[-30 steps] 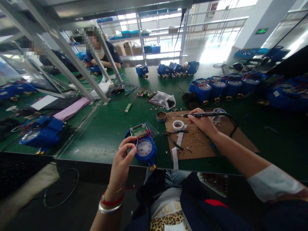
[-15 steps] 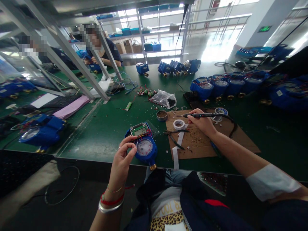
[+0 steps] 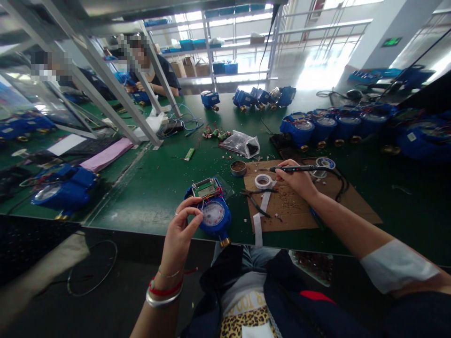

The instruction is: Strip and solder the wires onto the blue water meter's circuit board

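Observation:
A blue water meter (image 3: 215, 217) with a round dial lies at the near edge of the green table (image 3: 158, 183). A small green circuit board (image 3: 206, 188) with red wires rests on its top. My left hand (image 3: 181, 234) is at the meter's left side, thumb and forefinger pinched on something too thin to make out. My right hand (image 3: 295, 178) is closed round a black soldering iron (image 3: 299, 168), held level over a cardboard mat (image 3: 292, 199), tip pointing left. A tape roll (image 3: 263, 181) and black pliers (image 3: 256, 197) lie just left of that hand.
A small round tin (image 3: 238, 167) and a clear plastic bag (image 3: 241, 143) sit behind the mat. Rows of blue meters (image 3: 324, 126) line the right and far side. Slanted metal frame bars (image 3: 116, 98) rise at left. A person (image 3: 155, 77) sits at the far end.
The view shifted slightly; both hands stay in nearly the same places, the left still pinching beside the meter, the right still holding the iron over the cardboard.

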Demonstrator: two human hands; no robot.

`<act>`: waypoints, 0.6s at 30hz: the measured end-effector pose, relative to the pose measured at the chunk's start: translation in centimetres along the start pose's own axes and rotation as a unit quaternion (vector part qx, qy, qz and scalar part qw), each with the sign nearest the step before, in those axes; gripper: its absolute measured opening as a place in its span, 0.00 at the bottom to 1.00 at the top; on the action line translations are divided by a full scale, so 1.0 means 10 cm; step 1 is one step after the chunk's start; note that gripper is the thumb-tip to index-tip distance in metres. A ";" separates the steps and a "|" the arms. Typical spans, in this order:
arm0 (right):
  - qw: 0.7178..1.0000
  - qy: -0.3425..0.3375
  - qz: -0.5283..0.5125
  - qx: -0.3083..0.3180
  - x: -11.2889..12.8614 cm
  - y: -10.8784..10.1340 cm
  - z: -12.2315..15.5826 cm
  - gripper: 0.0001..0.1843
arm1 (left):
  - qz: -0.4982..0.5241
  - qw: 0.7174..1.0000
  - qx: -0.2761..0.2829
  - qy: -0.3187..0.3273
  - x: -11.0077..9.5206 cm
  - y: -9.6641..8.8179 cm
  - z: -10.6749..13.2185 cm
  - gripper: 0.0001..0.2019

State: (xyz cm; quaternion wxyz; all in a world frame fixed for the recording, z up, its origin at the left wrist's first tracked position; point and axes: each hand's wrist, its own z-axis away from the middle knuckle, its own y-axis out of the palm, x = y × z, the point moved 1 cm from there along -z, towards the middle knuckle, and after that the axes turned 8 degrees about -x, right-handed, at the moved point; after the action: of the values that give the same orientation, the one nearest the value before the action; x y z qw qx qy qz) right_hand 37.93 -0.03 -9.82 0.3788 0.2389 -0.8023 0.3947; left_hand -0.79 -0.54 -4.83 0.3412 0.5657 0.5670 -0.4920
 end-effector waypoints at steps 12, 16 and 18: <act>1.000 0.004 0.003 -0.005 0.00 -0.02 0.02 0.14 | 0.020 1.000 -0.010 0.000 0.00 0.02 0.01 0.07; 1.000 0.008 0.029 -0.002 0.04 -0.04 0.03 0.12 | 0.022 1.000 -0.017 0.003 -0.02 0.03 0.01 0.07; 0.999 0.022 0.027 -0.002 0.08 -0.06 0.04 0.13 | 0.016 1.000 -0.009 0.002 -0.04 0.02 0.01 0.07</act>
State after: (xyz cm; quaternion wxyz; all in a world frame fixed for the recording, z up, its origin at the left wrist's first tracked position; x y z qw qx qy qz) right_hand 37.75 -0.76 -9.07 0.3863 0.2080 -0.8005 0.4082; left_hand -0.52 -0.75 -4.54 0.3528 0.5724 0.5635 -0.4801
